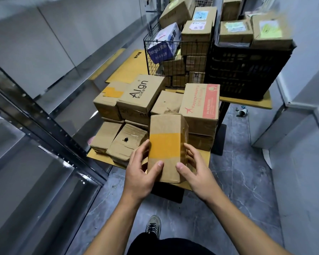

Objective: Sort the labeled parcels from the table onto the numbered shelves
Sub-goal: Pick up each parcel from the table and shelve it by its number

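Looking down from the head view, the box point(167, 146) lies with its long axis running near to far, straight away from the person, and the two hands clamp it from either flank at its near half. The left hand point(140, 173) has its thumb laid on the top face by the near left corner and its fingers curled round the left side. The right hand point(195, 172) mirrors it, thumb on top and fingers spread down the right side. Both hold the box and nothing else, and neither is plainly nearer to it than the other.

The box sits between the palms, its bulk stretching to the far side of the grip, so most of its length is beyond the thumbs. Its near end juts past the near edge of the table point(98, 156). Whether it rests on the table or is already lifted clear, I cannot tell. A yellow tape band crosses its middle, and no label shows on the top face.

Other parcels crowd just beyond and to the left, the Algn box point(142, 92) among them, with a red-printed box point(201, 102) on the far right.

The shelf point(44, 116) stands along the left of the scene, and no number on it can be read. My judgement is that the coming move is a swing to the left, and the far end will lead and need room past the shelf's upright.
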Motion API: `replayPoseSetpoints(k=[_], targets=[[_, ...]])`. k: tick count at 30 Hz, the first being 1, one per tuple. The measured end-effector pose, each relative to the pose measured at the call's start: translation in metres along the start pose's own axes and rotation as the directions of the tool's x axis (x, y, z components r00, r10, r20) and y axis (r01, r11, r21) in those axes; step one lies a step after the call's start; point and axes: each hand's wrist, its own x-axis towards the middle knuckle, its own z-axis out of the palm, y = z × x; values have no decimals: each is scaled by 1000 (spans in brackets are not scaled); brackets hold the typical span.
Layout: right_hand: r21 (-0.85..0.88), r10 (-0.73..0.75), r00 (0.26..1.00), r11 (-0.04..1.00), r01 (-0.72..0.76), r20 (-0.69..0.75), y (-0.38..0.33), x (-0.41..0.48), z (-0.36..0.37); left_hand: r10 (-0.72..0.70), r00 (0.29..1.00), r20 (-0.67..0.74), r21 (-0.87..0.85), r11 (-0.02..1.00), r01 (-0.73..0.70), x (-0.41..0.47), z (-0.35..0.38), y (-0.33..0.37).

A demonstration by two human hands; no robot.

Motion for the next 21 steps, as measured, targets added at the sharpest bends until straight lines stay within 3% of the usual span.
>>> replayPoseSetpoints(k=[7,10,14,21], targets=[[279,67,997,959,-58,-26,-11,1,5,-97,992,84,-220,969,114,1,-4,9],[414,120,992,905,-96,-31,-6,-2,7,-88,987,133,-215,970,115,3,-7,14],[621,171,985,773,-133,-2,-4,-1,3,-124,991,58,-136,982,131,4,-7,8],[688,169,980,700,-193,102,-3,1,-5,-211,974,79,-105,970,219,-6,-11,1]])
